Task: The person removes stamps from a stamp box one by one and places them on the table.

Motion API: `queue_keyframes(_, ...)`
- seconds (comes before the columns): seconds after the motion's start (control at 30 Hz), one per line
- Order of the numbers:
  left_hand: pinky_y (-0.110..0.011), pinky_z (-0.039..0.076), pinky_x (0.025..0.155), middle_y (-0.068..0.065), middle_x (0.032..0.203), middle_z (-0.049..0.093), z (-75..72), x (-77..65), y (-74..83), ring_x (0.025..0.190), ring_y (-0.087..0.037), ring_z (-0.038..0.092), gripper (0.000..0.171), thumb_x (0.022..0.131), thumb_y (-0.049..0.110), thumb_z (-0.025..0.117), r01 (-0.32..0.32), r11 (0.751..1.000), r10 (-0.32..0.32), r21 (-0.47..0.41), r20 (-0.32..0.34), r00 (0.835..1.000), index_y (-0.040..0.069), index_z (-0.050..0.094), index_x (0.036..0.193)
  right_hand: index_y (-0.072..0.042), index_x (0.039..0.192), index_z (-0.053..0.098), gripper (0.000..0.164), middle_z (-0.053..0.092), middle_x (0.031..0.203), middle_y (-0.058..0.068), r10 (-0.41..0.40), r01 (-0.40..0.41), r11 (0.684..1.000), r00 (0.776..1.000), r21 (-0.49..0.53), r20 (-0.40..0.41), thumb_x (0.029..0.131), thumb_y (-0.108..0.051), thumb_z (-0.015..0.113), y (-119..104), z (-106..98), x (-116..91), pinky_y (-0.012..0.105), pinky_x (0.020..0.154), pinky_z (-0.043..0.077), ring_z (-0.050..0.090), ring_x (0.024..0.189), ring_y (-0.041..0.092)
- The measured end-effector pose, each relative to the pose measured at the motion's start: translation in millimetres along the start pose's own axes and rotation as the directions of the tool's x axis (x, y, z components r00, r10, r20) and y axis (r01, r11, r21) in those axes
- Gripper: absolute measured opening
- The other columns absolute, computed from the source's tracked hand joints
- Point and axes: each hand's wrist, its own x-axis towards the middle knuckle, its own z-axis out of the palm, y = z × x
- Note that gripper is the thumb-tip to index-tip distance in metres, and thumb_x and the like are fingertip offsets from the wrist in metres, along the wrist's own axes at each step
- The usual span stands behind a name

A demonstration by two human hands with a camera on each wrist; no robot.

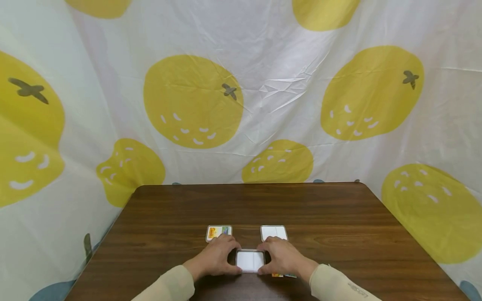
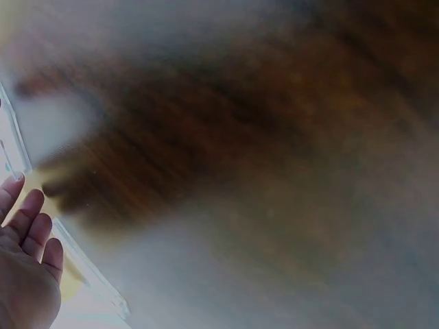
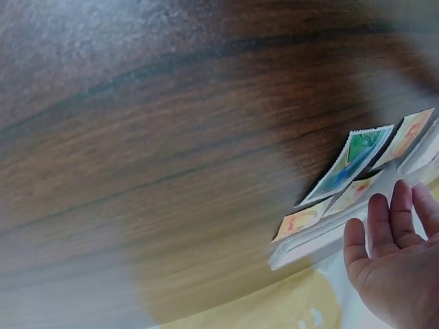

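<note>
Between my two hands is a small clear-rimmed rectangular case (image 1: 250, 261) with white inside, split by a line down the middle. My left hand (image 1: 220, 256) grips its left end, thumb at the near corner and fingers at the far one. My right hand (image 1: 281, 256) grips the right end in the same way. Loose stamps lie beside and partly below the right hand: a green and blue stamp (image 3: 353, 161) and several orange ones, one an orange stamp (image 3: 302, 219) near a clear case edge (image 3: 309, 245).
Beyond my left hand lies a similar case (image 1: 219, 233) with colourful stamps inside. A white-filled case (image 1: 274, 233) lies beyond my right hand. Everything is on a brown wood-grain table (image 1: 248, 205), backed by a white curtain (image 1: 263, 125) with yellow fruit prints.
</note>
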Motion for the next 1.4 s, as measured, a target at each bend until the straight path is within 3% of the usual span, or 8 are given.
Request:
queue_keyframes(0.23, -0.041, 0.043, 0.094, 0.003, 0.112, 0.059, 1.0, 0.5, 0.3, 0.11, -0.018, 0.052, 0.052, 0.075, 0.054, 0.08, 0.004, 1.0, -0.004, 0.018, 0.015, 1.0, 0.017, 0.067, 0.109, -0.012, 0.116, 0.07, 0.059, 0.063, 0.113, 0.008, 0.027, -0.027, 1.0, 1.0, -0.007, 0.014, 0.071, -0.047, 0.085, 0, 3, -2, 0.053, 0.086, 0.047, 0.06, 0.102, 0.03)
queue_keyframes(0.67, -0.041, 0.04, 0.096, 0.003, 0.115, 0.056, 0.6, -1.6, 1.9, 0.112, -0.017, 0.049, 0.053, 0.075, 0.051, 0.08, 0.038, 0.999, -0.038, -0.012, 0.03, 0.999, 0.016, 0.068, 0.113, -0.011, 0.118, 0.07, 0.062, 0.063, 0.119, 0.012, 0.055, -0.054, 0.998, 0.998, -0.01, 0.04, 0.071, -0.049, 0.084, -1, 3, -1, 0.062, 0.093, 0.041, 0.057, 0.111, 0.033)
queue_keyframes(1.1, -0.037, 0.041, 0.086, 0.006, 0.105, 0.055, -0.3, -2.4, 2.1, 0.101, -0.014, 0.05, 0.051, 0.071, 0.049, 0.085, 0.078, 0.992, -0.078, -0.102, 0.005, 0.997, 0.016, 0.073, 0.107, -0.013, 0.111, 0.074, 0.058, 0.065, 0.105, 0.002, 0.049, -0.048, 0.997, 0.999, -0.066, 0.01, 0.065, -0.047, 0.087, -3, 6, 4, 0.048, 0.083, 0.045, 0.057, 0.097, 0.023)
queue_keyframes(1.4, -0.036, 0.04, 0.084, 0.008, 0.102, 0.052, 0.8, -4.5, 4.3, 0.1, -0.013, 0.049, 0.053, 0.07, 0.051, 0.085, 0.119, 0.987, -0.119, -0.111, 0.002, 0.993, 0.017, 0.073, 0.108, -0.015, 0.109, 0.076, 0.056, 0.065, 0.102, 0.0, 0.047, -0.041, 0.993, 0.998, -0.108, 0.049, 0.064, -0.046, 0.088, -7, 1, 9, 0.042, 0.078, 0.044, 0.056, 0.094, 0.02)
